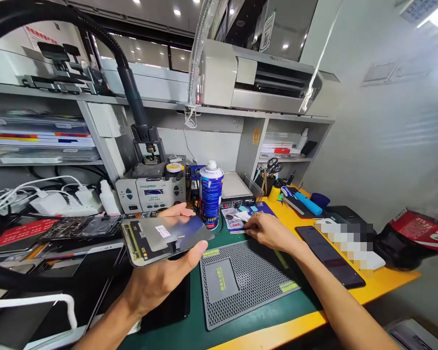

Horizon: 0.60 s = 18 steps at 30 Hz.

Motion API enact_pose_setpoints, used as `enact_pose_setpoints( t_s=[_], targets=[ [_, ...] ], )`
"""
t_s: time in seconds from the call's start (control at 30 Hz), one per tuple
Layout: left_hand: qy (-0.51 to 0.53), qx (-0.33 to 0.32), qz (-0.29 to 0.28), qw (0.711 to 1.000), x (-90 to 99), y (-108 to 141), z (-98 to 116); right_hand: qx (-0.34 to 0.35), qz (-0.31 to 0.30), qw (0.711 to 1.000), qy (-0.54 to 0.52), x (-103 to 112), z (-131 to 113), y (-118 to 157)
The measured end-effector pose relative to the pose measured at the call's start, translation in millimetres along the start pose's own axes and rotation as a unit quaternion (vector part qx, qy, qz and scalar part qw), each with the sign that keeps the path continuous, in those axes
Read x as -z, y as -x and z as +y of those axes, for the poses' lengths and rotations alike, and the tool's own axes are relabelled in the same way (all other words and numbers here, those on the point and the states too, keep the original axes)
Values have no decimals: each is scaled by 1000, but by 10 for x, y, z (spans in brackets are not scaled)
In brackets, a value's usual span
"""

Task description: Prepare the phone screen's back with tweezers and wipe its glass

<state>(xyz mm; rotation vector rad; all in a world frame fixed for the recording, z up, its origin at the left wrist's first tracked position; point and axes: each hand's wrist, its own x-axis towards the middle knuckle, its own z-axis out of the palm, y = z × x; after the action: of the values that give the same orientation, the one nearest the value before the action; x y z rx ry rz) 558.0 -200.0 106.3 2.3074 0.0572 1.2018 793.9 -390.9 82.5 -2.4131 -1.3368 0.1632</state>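
My left hand (pixel 160 284) grips a phone screen (pixel 168 236) by its edges, thumb along the near right edge and fingers behind. Its back faces up, showing a small white label and a flex cable at the left end. My right hand (pixel 270 231) is lowered over a printed blue-and-white packet (pixel 233 223) beyond the mat. Its fingers are curled together at a small white piece (pixel 244 215), like tissue or paper. Light blue tabs lie beside that piece. A blue spray can (pixel 211 197) stands upright between the two hands, farther back.
A grey perforated mat (pixel 248 277) lies on the green work surface. To its right are a dark phone (pixel 330 255) and a cola bottle (pixel 416 238) on its side. Phones and parts crowd the left. Behind stand a hot-air station (pixel 151 189) and a flat heating plate (pixel 237 187).
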Motion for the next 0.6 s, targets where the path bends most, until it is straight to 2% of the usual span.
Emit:
enact_pose_setpoints(
  t_s=[0.17,0.23,0.33,0.47,0.6],
  targets=[
    [-21,-37,-34,999,-38,10,18,6,3,1000,-13,48,74,23],
    [-27,-45,-30,998,-47,11,11,16,7,999,-49,90,77,34],
    [-17,-22,-23,999,-55,29,-18,15,13,990,-137,210,77,59],
    [0,-18,-23,1000,-68,53,-42,7,52,957,-284,385,63,94],
    [15,-11,-22,1000,-84,30,8,5,78,925,-371,417,25,90]
  ],
)
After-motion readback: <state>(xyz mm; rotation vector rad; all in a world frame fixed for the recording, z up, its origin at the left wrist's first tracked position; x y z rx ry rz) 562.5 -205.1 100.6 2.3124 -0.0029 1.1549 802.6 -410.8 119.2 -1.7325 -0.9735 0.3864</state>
